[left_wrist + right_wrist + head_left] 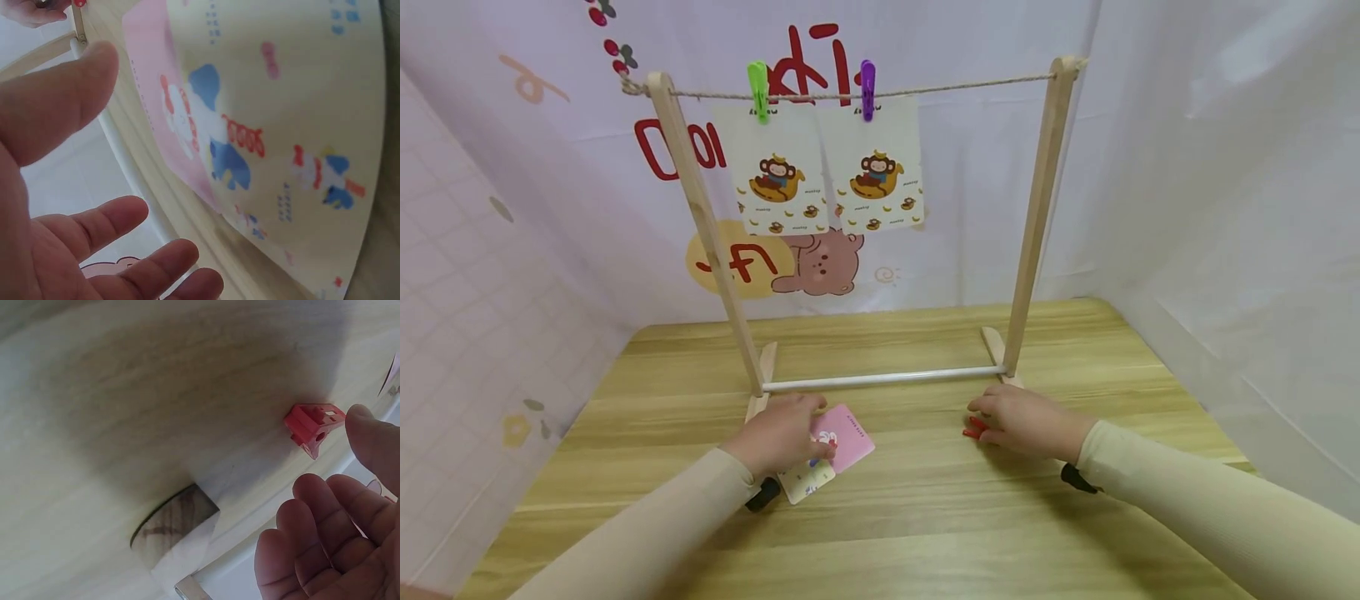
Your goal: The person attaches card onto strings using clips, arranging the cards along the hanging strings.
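Note:
My left hand [782,435] hovers over a pink and cream card [848,442] lying on the table, its thumb and fingers spread apart. The left wrist view shows the card's [275,125] printed cartoon figures beyond the fingers, with nothing between them. On the right, my right hand [1026,421] reaches over a red clothespin [976,427] on the tabletop. Seen from the right wrist, the red clothespin [312,425] lies just off the thumb tip, and the loosely bent fingers are not around it.
A wooden frame [1037,225] with a white bottom bar [887,379] stands behind both hands. From its string [955,87], a green clothespin [759,90] and a purple clothespin [868,90] hold two monkey-print sheets [876,175]. A printed curtain [977,183] hangs behind.

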Available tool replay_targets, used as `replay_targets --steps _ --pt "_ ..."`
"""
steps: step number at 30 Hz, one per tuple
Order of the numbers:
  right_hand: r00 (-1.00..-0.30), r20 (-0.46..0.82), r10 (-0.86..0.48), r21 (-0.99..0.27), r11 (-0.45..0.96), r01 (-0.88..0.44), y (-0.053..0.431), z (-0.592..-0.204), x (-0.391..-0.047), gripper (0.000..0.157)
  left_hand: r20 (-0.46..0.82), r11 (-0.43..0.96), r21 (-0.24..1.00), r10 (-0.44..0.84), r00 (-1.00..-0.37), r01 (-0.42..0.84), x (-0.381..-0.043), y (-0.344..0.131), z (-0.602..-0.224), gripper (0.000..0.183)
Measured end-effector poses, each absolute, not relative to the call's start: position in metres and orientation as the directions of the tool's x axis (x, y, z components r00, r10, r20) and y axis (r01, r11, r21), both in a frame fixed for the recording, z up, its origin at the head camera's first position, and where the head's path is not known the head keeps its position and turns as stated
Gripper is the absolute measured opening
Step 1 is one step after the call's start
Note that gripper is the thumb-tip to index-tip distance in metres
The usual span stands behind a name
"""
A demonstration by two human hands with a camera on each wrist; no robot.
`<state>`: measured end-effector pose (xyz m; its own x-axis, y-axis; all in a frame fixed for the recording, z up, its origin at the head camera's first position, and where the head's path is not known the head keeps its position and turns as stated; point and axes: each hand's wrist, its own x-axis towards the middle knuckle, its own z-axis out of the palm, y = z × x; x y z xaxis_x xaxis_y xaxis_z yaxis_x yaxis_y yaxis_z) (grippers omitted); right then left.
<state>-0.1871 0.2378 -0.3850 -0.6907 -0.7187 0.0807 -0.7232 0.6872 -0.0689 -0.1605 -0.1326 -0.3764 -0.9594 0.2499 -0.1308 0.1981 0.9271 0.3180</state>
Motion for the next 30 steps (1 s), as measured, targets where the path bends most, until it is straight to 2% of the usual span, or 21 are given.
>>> replay_targets --steps 4,11,21,30 --pt "-0.694 0.073 -0.716 -0.075 0.690 -0.720 0.237 -0.387 -0.187 0.039 -0.135 0.930 0.298 0.262 -0.955 0.213 -0.160 -0.133 -0.381 0.077" --pt "-0.706 0.064 -0.706 -0.070 0.702 -0.709 0.236 -0.389 -0.188 0.039 -0.137 0.927 0.285 0.291 -0.947 0.244 -0.162 -0.132 -0.385 0.069" --pt "-0.734 0.040 -0.678 -0.076 0.730 -0.679 0.230 -0.384 -0.191 0.039 -0.154 0.931 0.303 0.256 -0.954 0.201 -0.166 -0.130 -0.385 0.062" --pt "-0.688 0.056 -0.724 -0.088 0.683 -0.725 0.228 -0.388 -0.193 0.025 -0.174 0.930 0.305 0.268 -0.948 0.207 -0.172 -0.129 -0.388 0.066"
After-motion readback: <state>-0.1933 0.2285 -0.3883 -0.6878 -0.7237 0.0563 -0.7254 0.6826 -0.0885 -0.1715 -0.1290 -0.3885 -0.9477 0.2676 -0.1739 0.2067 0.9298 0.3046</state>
